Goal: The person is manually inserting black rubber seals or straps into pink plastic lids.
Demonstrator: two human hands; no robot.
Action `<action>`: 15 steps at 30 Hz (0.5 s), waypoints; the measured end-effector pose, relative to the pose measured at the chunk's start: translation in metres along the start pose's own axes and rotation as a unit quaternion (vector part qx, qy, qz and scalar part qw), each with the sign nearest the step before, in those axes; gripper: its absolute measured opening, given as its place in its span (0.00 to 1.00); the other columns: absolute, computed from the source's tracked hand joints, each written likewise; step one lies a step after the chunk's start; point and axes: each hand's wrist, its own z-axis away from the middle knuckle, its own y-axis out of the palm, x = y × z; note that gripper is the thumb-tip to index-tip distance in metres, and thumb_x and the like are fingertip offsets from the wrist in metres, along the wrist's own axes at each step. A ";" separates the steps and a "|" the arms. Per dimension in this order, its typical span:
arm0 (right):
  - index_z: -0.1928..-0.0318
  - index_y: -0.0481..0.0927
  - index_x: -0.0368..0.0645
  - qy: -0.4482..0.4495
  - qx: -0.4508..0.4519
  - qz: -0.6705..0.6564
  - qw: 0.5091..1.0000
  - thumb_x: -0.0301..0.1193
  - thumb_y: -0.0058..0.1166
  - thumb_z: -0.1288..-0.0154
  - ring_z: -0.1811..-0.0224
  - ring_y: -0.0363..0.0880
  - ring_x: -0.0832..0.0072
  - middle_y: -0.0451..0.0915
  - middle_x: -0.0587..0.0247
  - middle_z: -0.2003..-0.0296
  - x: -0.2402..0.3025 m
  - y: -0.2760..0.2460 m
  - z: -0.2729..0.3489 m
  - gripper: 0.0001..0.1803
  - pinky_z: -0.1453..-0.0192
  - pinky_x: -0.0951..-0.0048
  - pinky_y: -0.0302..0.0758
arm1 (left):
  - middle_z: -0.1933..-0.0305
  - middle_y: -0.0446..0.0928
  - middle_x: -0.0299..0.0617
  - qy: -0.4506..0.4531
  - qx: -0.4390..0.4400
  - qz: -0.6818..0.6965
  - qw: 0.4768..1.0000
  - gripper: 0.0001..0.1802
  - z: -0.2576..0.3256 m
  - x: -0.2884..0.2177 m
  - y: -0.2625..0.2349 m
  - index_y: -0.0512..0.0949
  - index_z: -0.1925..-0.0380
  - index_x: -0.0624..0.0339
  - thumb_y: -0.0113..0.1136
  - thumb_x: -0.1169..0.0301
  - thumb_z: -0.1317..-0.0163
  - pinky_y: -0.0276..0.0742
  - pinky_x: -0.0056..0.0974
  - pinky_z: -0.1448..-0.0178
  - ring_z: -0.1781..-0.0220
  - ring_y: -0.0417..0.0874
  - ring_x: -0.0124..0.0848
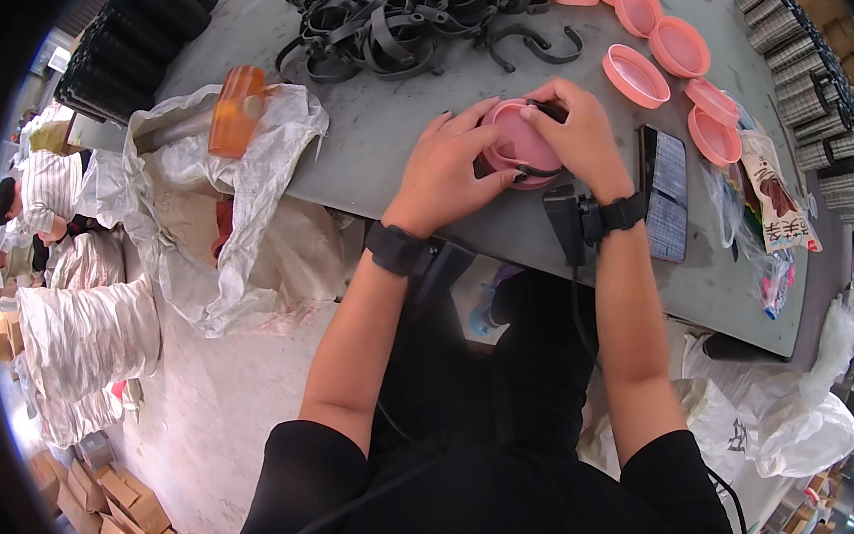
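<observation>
The grey tabletop (386, 130) carries a large tangle of black straps (407, 13) at its far edge and loose pink lids (676, 47) to the right, judged as stock awaiting assembly. At the near edge, the left hand (445, 170) grasps one pink lid (522, 139); the right hand (583, 139) pinches a black strap (538, 170) against its rim, fitting apparently incomplete.

phone (666, 191) blocks right, bare table (375, 120) left
</observation>
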 end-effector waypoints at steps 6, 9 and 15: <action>0.58 0.79 0.33 0.060 -0.033 -0.088 0.994 0.26 0.55 0.40 0.58 0.82 0.69 0.83 0.54 0.61 0.007 0.014 0.003 0.11 0.52 0.71 0.76 | 0.41 0.72 0.52 -0.009 -0.034 -0.087 0.996 0.21 -0.005 -0.017 0.015 0.78 0.66 0.57 0.72 0.58 0.56 0.65 0.49 0.37 0.42 0.73 0.49; 0.52 0.77 0.33 0.112 -0.023 -0.264 0.958 0.27 0.51 0.33 0.55 0.80 0.74 0.82 0.57 0.55 0.014 0.017 0.004 0.12 0.48 0.74 0.76 | 0.43 0.71 0.54 -0.030 -0.061 -0.140 0.988 0.22 -0.006 -0.027 0.025 0.76 0.66 0.60 0.72 0.57 0.55 0.66 0.49 0.37 0.42 0.71 0.51; 0.48 0.75 0.32 0.156 -0.042 -0.383 0.910 0.34 0.45 0.28 0.49 0.78 0.71 0.81 0.52 0.52 0.031 0.014 0.006 0.18 0.42 0.71 0.74 | 0.45 0.69 0.55 -0.035 -0.042 -0.179 0.982 0.24 -0.009 -0.030 0.028 0.75 0.65 0.62 0.72 0.55 0.53 0.66 0.50 0.39 0.44 0.70 0.53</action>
